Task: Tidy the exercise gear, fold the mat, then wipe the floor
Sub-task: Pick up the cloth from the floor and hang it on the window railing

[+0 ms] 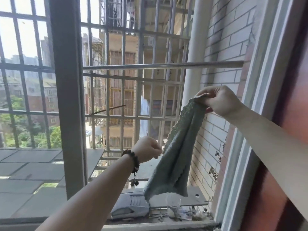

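Fingers (205, 99) of the right hand (220, 101) pinching the top corner of a grey-green cloth (176, 157), thumb and fingertips curled tight over the bunched hem, up by the brick wall (216, 67) at the right of the window opening. Fingers of the left hand (148, 151) curled toward the scalloped left edge of the same cloth, lower down and nearer the body; cannot tell whether they actually nip the edge or merely close beside it. Beaded bracelet (131, 158) round the left wrist. Cloth hanging in the air between the two hands, outside the window frame (68, 97), long axis slanting from the raised right hand down and leftward, loose bottom hem dangling just above the ledge (196, 195), over a clear plastic cup (174, 201) and beside a grey boxy object (131, 207). Metal rail (160, 66) running level across the opening, above and beyond both hands, with the security bars (123, 80) behind it. Seen from the head view only, no mat, gear or floor anywhere. Judged from the task: likely the wiping cloth, either being fetched for the floor or hung out afterwards. Deciding relation either way: rail lying up and away from the cloth, right hand the nearer to it, left hand placed to spread the lower edge.
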